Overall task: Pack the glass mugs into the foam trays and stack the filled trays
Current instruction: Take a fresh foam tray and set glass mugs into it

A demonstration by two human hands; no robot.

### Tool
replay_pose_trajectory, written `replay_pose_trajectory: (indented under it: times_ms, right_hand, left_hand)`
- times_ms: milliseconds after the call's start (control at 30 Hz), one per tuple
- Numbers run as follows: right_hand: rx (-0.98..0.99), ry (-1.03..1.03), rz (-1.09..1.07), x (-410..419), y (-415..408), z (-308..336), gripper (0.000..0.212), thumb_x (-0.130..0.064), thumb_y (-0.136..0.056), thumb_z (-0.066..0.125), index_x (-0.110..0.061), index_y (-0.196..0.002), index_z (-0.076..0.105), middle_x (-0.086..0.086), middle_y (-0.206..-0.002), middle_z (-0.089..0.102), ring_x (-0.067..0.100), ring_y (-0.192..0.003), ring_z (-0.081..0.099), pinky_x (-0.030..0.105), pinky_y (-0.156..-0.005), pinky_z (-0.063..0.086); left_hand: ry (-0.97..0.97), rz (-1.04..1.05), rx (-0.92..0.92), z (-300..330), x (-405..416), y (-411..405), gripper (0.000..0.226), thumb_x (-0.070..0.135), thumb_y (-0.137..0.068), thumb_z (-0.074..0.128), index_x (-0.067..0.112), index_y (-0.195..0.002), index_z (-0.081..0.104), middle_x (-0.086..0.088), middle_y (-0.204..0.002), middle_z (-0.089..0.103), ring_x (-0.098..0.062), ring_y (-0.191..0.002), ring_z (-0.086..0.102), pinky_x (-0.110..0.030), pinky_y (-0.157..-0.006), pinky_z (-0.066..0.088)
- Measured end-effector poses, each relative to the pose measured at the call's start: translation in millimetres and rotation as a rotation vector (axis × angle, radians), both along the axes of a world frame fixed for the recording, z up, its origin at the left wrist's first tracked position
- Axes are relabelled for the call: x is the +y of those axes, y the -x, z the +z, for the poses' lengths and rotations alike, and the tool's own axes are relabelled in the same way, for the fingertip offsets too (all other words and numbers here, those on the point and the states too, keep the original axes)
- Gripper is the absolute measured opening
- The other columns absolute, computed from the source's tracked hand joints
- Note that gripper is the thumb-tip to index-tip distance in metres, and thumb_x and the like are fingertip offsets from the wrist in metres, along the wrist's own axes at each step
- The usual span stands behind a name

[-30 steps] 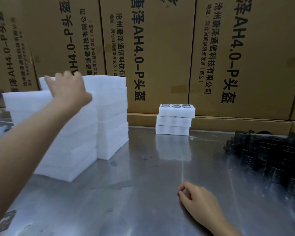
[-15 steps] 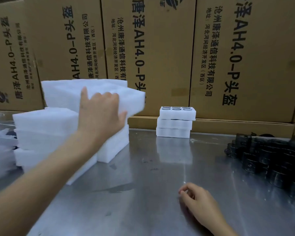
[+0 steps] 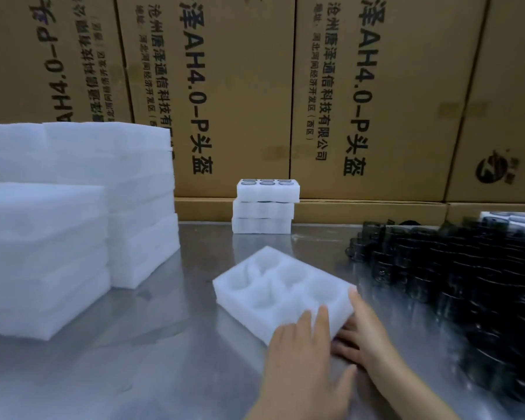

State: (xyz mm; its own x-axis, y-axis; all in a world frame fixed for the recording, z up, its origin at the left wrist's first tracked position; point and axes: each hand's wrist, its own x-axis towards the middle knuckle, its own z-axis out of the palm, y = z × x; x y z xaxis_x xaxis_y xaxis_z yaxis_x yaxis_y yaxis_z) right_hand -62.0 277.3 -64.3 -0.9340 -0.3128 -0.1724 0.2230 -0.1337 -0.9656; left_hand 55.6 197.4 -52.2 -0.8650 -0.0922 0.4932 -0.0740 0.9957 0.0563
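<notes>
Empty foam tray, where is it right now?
Head view: the empty foam tray lies centre on the steel table, both hands at its near edge, dark mugs to its right.

Dark mugs blur, perhaps glass, cut off at the right edge.

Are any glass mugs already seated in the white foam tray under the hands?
No, the white foam tray shows only bare, hollow pockets.

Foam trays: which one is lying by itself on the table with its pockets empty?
The single foam tray at both hands, left hand and right hand. Its pockets are bare; the other trays sit in stacks, and the back stack is filled.
</notes>
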Motion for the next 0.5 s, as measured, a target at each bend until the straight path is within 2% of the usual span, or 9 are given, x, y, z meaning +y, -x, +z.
replay_pose_trajectory:
  times_ms: [33, 67, 133, 200, 233, 300, 367, 433, 500]
  right_hand:
    - [-0.009, 0.042, -0.02, 2.7, 1.5, 0.9, 0.021, -0.043, -0.093, 0.052, -0.026, -0.106, 0.048, 0.003, -0.097, 0.066, 0.017, -0.075, 0.066, 0.023, -0.047, 0.051]
    - [-0.01, 0.072, -0.034, 4.8, 3.4, 2.1, 0.023, -0.034, -0.092, 0.058, -0.025, -0.109, 0.046, 0.004, -0.099, 0.065, 0.017, -0.076, 0.065, 0.022, -0.044, 0.05]
    - [0.002, 0.064, -0.027, 8.2, 11.2, 2.8, 0.027, -0.023, -0.09, 0.06, -0.02, -0.114, 0.049, 0.006, -0.101, 0.067, 0.02, -0.081, 0.067, 0.024, -0.048, 0.051]
    - [0.019, -0.005, 0.019, 13.1, 18.0, 5.2, 0.02, -0.02, -0.091, 0.055, -0.019, -0.111, 0.058, 0.004, -0.092, 0.071, 0.02, -0.079, 0.068, 0.027, -0.054, 0.051]
    - [0.021, -0.041, 0.043, 15.3, 21.1, 7.4, 0.017, -0.019, -0.092, 0.053, -0.019, -0.106, 0.062, 0.002, -0.081, 0.072, 0.018, -0.072, 0.068, 0.026, -0.055, 0.051]
    - [0.046, -0.1, 0.068, 19.5, 28.0, 10.5, 0.017, -0.018, -0.091, 0.053, -0.012, -0.098, 0.067, 0.002, -0.065, 0.069, 0.017, -0.059, 0.064, 0.025, -0.056, 0.05]
    - [0.097, -0.149, 0.056, 20.5, 33.5, 11.9, 0.02, -0.02, -0.088, 0.058, -0.004, -0.093, 0.069, 0.013, -0.077, 0.072, 0.022, -0.068, 0.063, 0.031, -0.066, 0.046]
    - [0.128, -0.184, 0.051, 18.4, 34.0, 11.5, 0.018, -0.024, -0.087, 0.062, -0.008, -0.086, 0.071, 0.016, -0.094, 0.072, 0.023, -0.079, 0.065, 0.033, -0.074, 0.047]
    - [0.166, -0.198, 0.058, 14.5, 32.0, 10.2, 0.016, -0.024, -0.088, 0.063, -0.01, -0.088, 0.071, 0.014, -0.099, 0.072, 0.021, -0.084, 0.065, 0.03, -0.076, 0.049]
  left_hand:
    - [-0.044, -0.064, -0.004, -1.4, 7.2, 0.6, 0.073, 0.071, -0.064, 0.043, 0.024, -0.112, 0.07, 0.008, -0.104, 0.07, -0.002, -0.082, 0.067, -0.014, -0.071, 0.053]
    - [-0.071, -0.109, 0.068, -1.7, 10.3, 2.1, 0.07, 0.069, -0.066, 0.04, 0.025, -0.111, 0.07, 0.009, -0.107, 0.07, -0.002, -0.087, 0.067, -0.017, -0.074, 0.054]
    - [-0.078, -0.206, 0.2, 0.5, 4.6, 5.3, 0.061, 0.061, -0.073, 0.042, 0.025, -0.118, 0.063, 0.01, -0.117, 0.066, -0.005, -0.1, 0.065, -0.029, -0.085, 0.053]
    - [-0.177, -0.269, 0.326, 5.7, -17.8, 8.6, 0.052, 0.051, -0.079, 0.047, 0.024, -0.122, 0.058, 0.009, -0.122, 0.062, -0.007, -0.11, 0.06, -0.038, -0.098, 0.044]
    - [-0.266, -0.234, 0.405, 7.8, -34.8, 11.3, 0.047, 0.049, -0.082, 0.048, 0.027, -0.123, 0.056, 0.012, -0.125, 0.059, -0.005, -0.115, 0.055, -0.035, -0.105, 0.037]
    - [-0.571, -0.132, 0.466, 12.8, -71.3, 12.6, 0.037, 0.046, -0.087, 0.05, 0.034, -0.122, 0.052, 0.018, -0.127, 0.053, 0.002, -0.12, 0.047, -0.026, -0.107, 0.031]
    - [-0.993, -0.05, 0.515, 13.1, -105.3, 13.0, 0.03, 0.036, -0.095, 0.05, 0.032, -0.124, 0.052, 0.015, -0.129, 0.052, -0.003, -0.126, 0.044, -0.024, -0.103, 0.03]
    - [-1.492, -0.056, 0.498, 8.4, -133.8, 15.4, 0.039, 0.033, -0.101, 0.034, 0.024, -0.138, 0.043, 0.006, -0.142, 0.045, -0.014, -0.135, 0.037, -0.029, -0.108, 0.024]
    - [-1.777, -0.159, 0.425, -7.4, -150.2, 13.0, 0.046, 0.033, -0.102, 0.025, 0.02, -0.146, 0.032, -0.003, -0.152, 0.033, -0.021, -0.14, 0.03, -0.033, -0.116, 0.019]
